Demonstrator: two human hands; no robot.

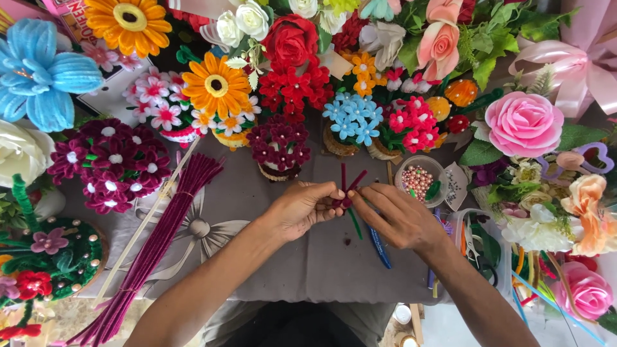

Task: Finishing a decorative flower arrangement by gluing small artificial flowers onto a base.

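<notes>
Your forearms reach in over the grey-clothed counter (308, 263), both hands pinching maroon pipe cleaners (348, 183) at centre.
Largest first: flower crafts ring the counter edge; bundle of maroon stems (157, 241) lies to your left; left hand (302, 209) and right hand (398, 215) meet fingertip to fingertip on the pipe cleaners; blue pen (379, 247) under the right hand; bead cup (421, 180) just beyond.

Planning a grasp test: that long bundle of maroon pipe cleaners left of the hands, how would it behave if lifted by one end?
The bundle of maroon pipe cleaners is long, thin and fuzzy, so it would probably sag rather than stay straight. It looks light for its length. A tie seems to cinch it near one end while the strands fan out elsewhere, so loose ends may splay. The fuzzy surface likely resists slipping.
</notes>
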